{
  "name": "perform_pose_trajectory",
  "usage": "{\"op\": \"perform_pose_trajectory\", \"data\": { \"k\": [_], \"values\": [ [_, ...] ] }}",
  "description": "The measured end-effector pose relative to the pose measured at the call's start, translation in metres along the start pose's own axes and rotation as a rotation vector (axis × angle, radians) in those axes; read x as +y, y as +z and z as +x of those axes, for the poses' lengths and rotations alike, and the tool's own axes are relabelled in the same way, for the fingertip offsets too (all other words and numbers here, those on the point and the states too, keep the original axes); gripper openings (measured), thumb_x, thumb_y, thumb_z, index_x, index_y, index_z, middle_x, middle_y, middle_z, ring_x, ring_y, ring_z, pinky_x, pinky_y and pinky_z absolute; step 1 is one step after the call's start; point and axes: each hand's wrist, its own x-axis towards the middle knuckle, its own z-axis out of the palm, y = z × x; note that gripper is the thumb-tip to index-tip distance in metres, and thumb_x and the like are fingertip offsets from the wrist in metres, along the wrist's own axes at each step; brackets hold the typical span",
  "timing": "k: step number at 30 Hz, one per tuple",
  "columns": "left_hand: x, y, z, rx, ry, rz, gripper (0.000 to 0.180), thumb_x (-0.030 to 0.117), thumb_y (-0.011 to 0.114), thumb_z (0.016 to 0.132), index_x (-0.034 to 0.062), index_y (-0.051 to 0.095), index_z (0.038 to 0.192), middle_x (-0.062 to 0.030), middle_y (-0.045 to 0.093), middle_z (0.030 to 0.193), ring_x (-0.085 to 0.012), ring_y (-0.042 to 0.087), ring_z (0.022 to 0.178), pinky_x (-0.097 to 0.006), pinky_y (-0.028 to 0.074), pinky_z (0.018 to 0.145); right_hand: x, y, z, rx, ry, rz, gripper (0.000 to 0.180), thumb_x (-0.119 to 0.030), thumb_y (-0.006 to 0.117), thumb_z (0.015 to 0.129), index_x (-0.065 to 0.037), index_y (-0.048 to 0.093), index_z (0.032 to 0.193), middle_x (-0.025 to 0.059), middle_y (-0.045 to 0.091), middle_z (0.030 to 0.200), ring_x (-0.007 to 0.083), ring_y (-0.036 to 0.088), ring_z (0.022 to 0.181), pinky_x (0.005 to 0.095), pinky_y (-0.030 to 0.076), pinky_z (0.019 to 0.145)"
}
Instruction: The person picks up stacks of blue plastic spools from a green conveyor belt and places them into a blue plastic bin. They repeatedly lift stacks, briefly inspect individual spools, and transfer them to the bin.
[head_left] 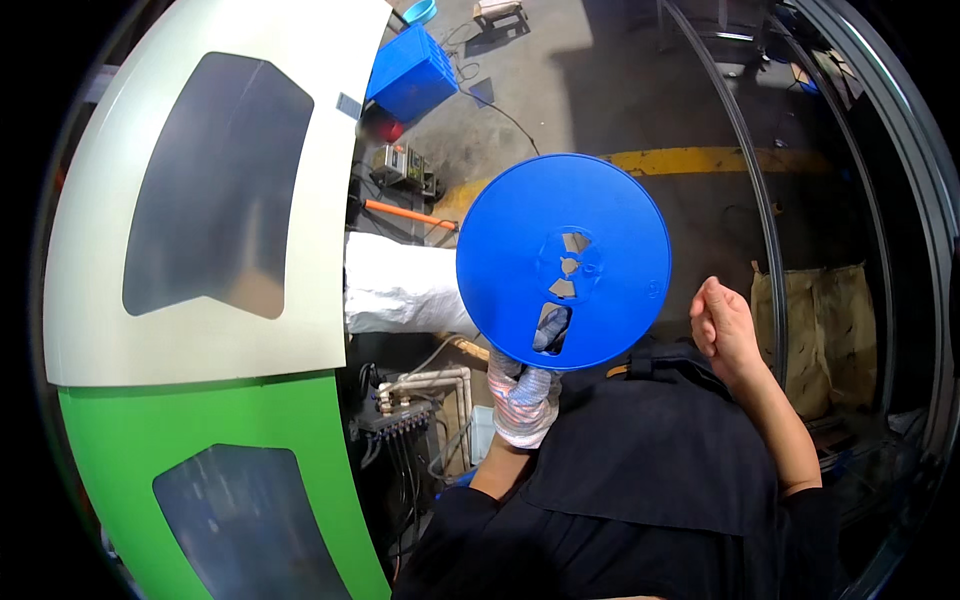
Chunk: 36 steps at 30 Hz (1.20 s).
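A round blue plastic reel faces me in the middle of the view, with cutouts around its hub and a larger slot near its lower edge. My left hand, in a knitted glove with a grey palm, grips the reel from below. Part of a gloved finger shows through the slot; the rest of the grip is hidden behind the disc. My right hand is bare and held up apart from the reel, to its right. Its fingers are curled in, and I see nothing in them.
At the left stands a large white and green machine housing with dark windows. A white fabric-wrapped duct runs from it behind the reel. Beyond lie a blue crate and an orange bar. Metal frame rails rise at right.
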Motion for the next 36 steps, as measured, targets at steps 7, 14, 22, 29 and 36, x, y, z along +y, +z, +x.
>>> {"op": "perform_pose_trajectory", "data": {
  "k": [7,14,22,29,36],
  "values": [
    [-0.004,0.004,-0.011,0.078,0.048,0.102,0.031,0.000,0.063,0.082,0.0076,0.056,0.111,-0.0199,0.058,0.119,-0.0253,0.059,0.105,-0.034,0.049,0.085,-0.011,0.015,0.009,0.011,-0.155,-0.151,0.023,-0.029,0.054,0.093,-0.007,0.055,0.090,0.0011,0.054,0.073,0.0073,0.051,0.062,0.0199,0.040,0.053],
    [-0.014,-0.011,-0.024,0.058,0.065,0.042,0.030,0.001,0.064,0.082,0.0078,0.057,0.111,-0.0206,0.058,0.118,-0.0271,0.056,0.112,-0.040,0.045,0.094,-0.048,0.058,0.001,-0.209,-0.920,-0.862,0.041,-0.028,0.060,0.086,-0.008,0.054,0.121,0.0143,0.039,0.135,0.0263,0.041,0.123,0.0385,0.036,0.098],
    [-0.008,-0.009,-0.027,0.005,0.097,0.079,0.031,0.005,0.066,0.082,0.0084,0.056,0.112,-0.0203,0.058,0.119,-0.0286,0.057,0.110,-0.040,0.046,0.093,-0.049,0.096,-0.008,-0.096,-1.228,-1.572,0.058,-0.068,0.040,0.082,-0.026,0.062,0.115,0.0130,0.031,0.145,0.0388,0.015,0.138,0.0553,0.004,0.109],
    [-0.004,-0.011,-0.029,0.006,0.098,0.155,0.031,0.006,0.066,0.083,0.0086,0.056,0.112,-0.0194,0.058,0.119,-0.0280,0.058,0.108,-0.039,0.048,0.091,-0.041,0.100,-0.005,-0.084,-1.208,-1.602,0.062,-0.071,0.035,0.082,-0.022,0.065,0.107,0.0120,0.029,0.147,0.0388,0.010,0.139,0.0586,-0.003,0.107],
    [-0.005,-0.012,-0.027,-0.049,0.078,0.075,0.032,0.003,0.065,0.083,0.0080,0.054,0.113,-0.0207,0.057,0.119,-0.0283,0.059,0.107,-0.039,0.049,0.089,-0.044,0.098,-0.013,-0.062,-1.199,-1.600,0.059,-0.067,0.042,0.082,-0.017,0.065,0.104,0.0141,0.030,0.146,0.0386,0.014,0.138,0.0564,0.000,0.108]
  ]
}}
